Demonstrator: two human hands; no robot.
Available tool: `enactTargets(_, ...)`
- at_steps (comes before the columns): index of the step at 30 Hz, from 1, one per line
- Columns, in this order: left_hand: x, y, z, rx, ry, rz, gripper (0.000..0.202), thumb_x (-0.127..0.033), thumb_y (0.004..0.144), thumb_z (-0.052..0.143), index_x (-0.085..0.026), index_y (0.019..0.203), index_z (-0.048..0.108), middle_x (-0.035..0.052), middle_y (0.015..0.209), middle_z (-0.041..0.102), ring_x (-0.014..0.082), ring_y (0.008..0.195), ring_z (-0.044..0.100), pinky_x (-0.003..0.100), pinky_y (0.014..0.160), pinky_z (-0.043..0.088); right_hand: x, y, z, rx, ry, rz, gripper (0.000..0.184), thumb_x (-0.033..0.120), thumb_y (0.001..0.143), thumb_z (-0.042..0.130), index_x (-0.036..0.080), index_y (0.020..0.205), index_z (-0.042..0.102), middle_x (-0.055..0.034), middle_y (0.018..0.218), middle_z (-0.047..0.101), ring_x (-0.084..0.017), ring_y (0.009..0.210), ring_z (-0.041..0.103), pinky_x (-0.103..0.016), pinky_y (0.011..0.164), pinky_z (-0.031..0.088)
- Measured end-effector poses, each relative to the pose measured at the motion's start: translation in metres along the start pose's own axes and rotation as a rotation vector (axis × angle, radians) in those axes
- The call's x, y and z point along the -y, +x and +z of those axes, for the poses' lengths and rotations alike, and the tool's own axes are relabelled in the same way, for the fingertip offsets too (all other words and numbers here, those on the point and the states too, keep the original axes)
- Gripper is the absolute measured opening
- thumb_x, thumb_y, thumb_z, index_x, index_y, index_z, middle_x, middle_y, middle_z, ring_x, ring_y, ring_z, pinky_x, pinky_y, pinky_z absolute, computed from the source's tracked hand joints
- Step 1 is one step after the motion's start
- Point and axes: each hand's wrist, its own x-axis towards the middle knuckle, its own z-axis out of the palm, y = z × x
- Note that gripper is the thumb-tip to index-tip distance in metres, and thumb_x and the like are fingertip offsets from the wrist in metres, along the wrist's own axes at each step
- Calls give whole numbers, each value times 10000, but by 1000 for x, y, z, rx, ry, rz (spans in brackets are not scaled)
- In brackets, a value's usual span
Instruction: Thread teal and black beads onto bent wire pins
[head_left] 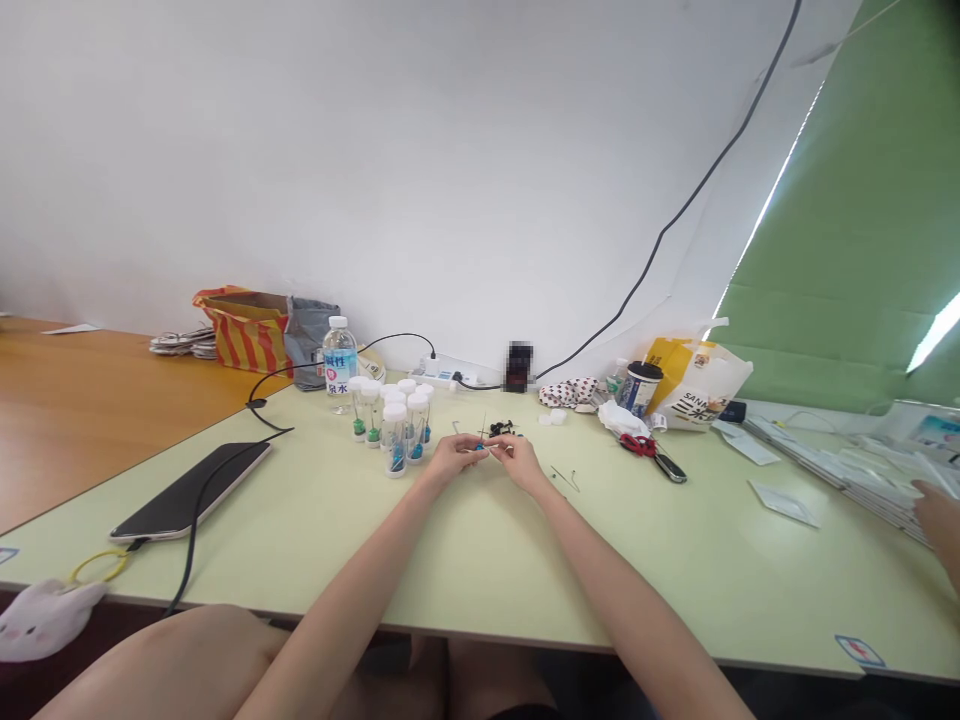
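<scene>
**Fingertip grip on small blue part, mid-table**

Holds small blue part (481, 447) in left hand (457, 458), above middle of table (487, 570): narrow pinch, fingertips drawn together, much of part covered. Places right hand (519, 460) at right end of same part, thumb and forefinger nearly meeting. Cannot tell clasp from mere contact at right-hand fingertips; too small to read.

Note thin dark rod (483, 424) rising above left-hand fingertips. Cannot make out lower end of rod, or any joint with blue part.

Locate loose black parts (501, 429) just beyond right hand, heaped and partly hidden by fingers. Locate thin wire pieces (568, 479) to right of right hand; too fine to identify.

See white-capped clear vials (396, 440) grouped upright to left of left hand, with blue or green contents; rear vials partly hidden by front ones. See dark object (519, 367) at rear of table, blurred into blocks. At far right, see another person's hand (937, 515), cut off at edge of view
</scene>
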Motion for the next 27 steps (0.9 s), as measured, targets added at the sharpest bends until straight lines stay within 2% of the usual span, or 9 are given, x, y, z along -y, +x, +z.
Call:
enactTargets(5, 2, -1, -1, -1, -5, -25, 447, -377, 526, 738, -120, 885, 666, 6, 557, 596, 94, 486, 516, 210, 470, 392, 2, -2, -1, -15, 37, -10, 229, 244, 731, 492, 154, 842, 671, -39, 709, 621, -123, 608, 523, -243, 591, 425)
enactTargets(10, 4, 1, -2, 26, -126, -43, 451, -325, 527, 756, -125, 921, 662, 73, 852, 677, 147, 676, 618, 277, 684, 486, 0, -2, -1, -24, 27, 1, 232, 248, 725, 491, 158, 845, 667, -44, 745, 635, -125, 607, 530, -244, 589, 425)
enactTargets(14, 8, 4, -3, 42, -184, -70, 453, -340, 555, 744, -121, 940, 651, 89, 915, 676, 188, 757, 646, 327, 776, 491, -2, -2, -1, -46, 12, 11, 223, 230, 724, 484, 167, 838, 666, -41, 757, 640, -123, 604, 526, -243, 590, 426)
enactTargets(27, 10, 3, -4, 79, -166, -70, 408, -314, 542, 760, -116, 884, 658, 73, 769, 692, 187, 707, 652, 328, 748, 510, -5, -2, 2, -51, -26, -23, 200, 222, 719, 489, 170, 802, 663, -43, 797, 633, -126, 630, 534, -242, 608, 425)
